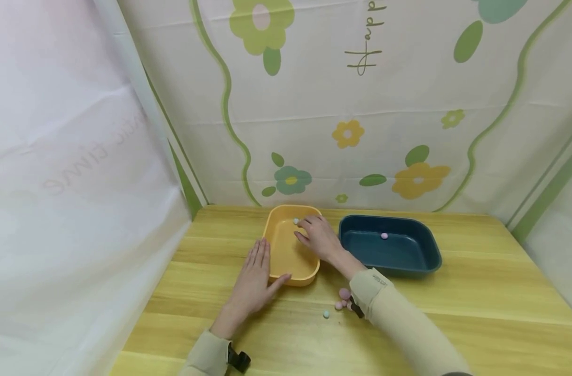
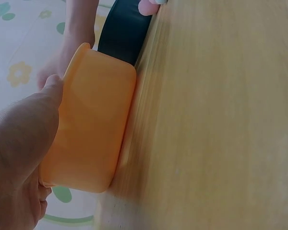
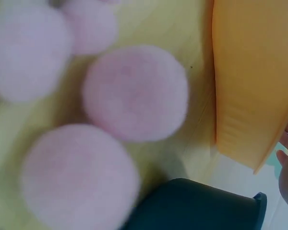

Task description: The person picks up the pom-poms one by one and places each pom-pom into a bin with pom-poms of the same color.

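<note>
My left hand (image 1: 255, 274) rests against the left side of a yellow-orange tray (image 1: 295, 282), fingers straight along its wall. Its thumb (image 2: 52, 91) touches the near rim in the left wrist view. Over the tray's inside is my right hand (image 1: 319, 237), fingers slightly bent and thumb apart from them. A small pale ball (image 1: 296, 221) lies at its fingertips, near the far end of the tray; nothing shows between thumb and index finger. To the right stands a dark blue tray (image 1: 431, 263) with one pink ball (image 1: 384, 236) in it.
Several pink pompom-like balls (image 3: 137, 93) lie on the wooden table (image 1: 492, 292) under the right forearm, and one mint ball (image 1: 326, 314) beside them. A printed flower cloth (image 1: 304, 104) hangs behind the table, with white cloth (image 1: 79, 209) at the left.
</note>
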{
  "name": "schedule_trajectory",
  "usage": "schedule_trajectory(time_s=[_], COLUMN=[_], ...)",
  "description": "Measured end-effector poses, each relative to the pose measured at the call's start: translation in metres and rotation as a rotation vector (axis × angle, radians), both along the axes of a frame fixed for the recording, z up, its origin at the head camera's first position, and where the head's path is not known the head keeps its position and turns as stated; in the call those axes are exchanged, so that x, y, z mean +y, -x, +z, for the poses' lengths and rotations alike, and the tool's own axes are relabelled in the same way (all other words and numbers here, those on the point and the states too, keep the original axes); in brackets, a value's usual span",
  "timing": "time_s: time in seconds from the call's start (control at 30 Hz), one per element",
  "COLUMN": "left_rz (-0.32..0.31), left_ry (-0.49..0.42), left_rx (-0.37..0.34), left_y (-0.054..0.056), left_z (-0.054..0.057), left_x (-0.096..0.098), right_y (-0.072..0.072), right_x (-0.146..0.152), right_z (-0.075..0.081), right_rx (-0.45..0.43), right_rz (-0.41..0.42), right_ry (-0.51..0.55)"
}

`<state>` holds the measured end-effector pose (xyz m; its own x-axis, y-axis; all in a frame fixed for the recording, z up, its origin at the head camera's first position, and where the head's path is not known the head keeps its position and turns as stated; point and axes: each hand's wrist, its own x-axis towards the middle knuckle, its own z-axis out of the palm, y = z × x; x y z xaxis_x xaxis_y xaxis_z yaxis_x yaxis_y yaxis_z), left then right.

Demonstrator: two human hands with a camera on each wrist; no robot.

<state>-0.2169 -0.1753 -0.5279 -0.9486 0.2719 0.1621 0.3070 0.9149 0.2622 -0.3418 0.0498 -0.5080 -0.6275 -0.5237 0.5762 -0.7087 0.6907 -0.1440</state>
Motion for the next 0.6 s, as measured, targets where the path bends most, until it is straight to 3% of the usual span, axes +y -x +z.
schedule_trajectory(time_s=[0.37,0.6], left_rz=[0.0,-0.001], left_ry=[0.005,0.006], left_rx=[0.006,-0.005], left_y=[0.0,0.0], left_z=[0.001,0.002], left_x=[0.0,0.0], right_y=[-0.039,-0.069], right_x=[0.015,0.032], right_z=[-0.001,-0.008], right_rx=[-0.025,0.028], right_rz=[0.053,0.129], right_ry=[0.197,0.224])
